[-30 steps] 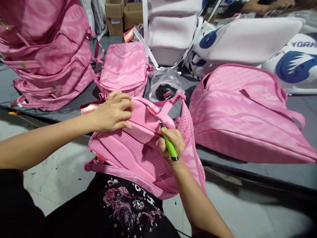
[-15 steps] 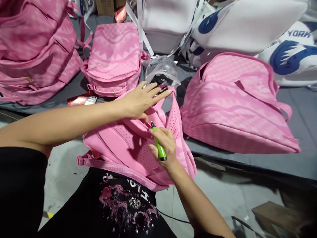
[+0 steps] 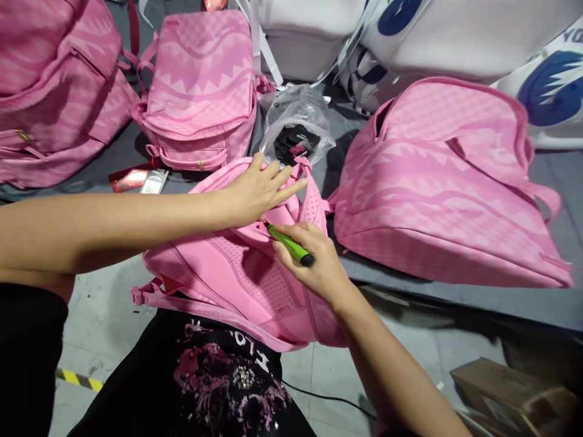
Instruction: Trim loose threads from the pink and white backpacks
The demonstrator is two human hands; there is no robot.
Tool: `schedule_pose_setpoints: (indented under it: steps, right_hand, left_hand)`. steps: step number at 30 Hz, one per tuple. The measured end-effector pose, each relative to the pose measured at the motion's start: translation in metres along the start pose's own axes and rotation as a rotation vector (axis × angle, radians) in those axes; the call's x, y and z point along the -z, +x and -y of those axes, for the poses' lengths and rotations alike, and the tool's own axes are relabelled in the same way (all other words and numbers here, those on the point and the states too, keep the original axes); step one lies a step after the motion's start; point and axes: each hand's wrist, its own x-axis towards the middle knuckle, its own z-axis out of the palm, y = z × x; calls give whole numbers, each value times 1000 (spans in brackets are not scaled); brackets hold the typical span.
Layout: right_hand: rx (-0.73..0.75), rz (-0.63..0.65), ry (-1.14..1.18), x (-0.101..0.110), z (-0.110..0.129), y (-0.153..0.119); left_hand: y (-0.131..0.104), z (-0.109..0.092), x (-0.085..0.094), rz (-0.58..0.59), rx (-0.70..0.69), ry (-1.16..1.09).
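Observation:
A pink backpack (image 3: 246, 267) rests across the table edge and my lap, its dotted back panel and straps facing up. My left hand (image 3: 257, 191) lies spread on its upper part, fingers apart. Between the thumb and fingers of my right hand (image 3: 314, 255) is a green pen-like tool (image 3: 291, 244) with a black end. Its dark tip meets the pink fabric just below my left thumb; what it touches exactly is too small to make out. Just beyond my left fingers sits a clear plastic bag (image 3: 298, 112) with black pieces (image 3: 296, 142) inside.
Pink patterned backpacks stand at the far left (image 3: 50, 91), behind my left arm (image 3: 200, 79) and on the right (image 3: 437, 194). White bags (image 3: 437, 36) line the back. A red tag (image 3: 132, 177) lies on the dark table cover (image 3: 492, 297). A cardboard box (image 3: 514, 394) sits on the floor.
My right hand has moved the green tool up and left, so its tip now reaches the fabric by my left thumb. My left hand stays spread on the backpack. The view has tilted down.

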Motion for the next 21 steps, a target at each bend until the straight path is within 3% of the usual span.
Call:
schedule_pose_setpoints:
  steps: [7, 11, 16, 21]
  right_hand:
    - [-29, 189, -65, 12, 3, 20]
    - [-8, 173, -168, 11, 6, 16]
    - [16, 159, -161, 13, 2, 11]
    - [7, 165, -109, 9, -1, 18]
  left_hand:
    - [3, 2, 0, 9, 33, -22]
    - [5, 3, 3, 6, 59, -40]
    - [6, 3, 13, 104, 77, 65]
    - [7, 6, 13, 72, 17, 111]
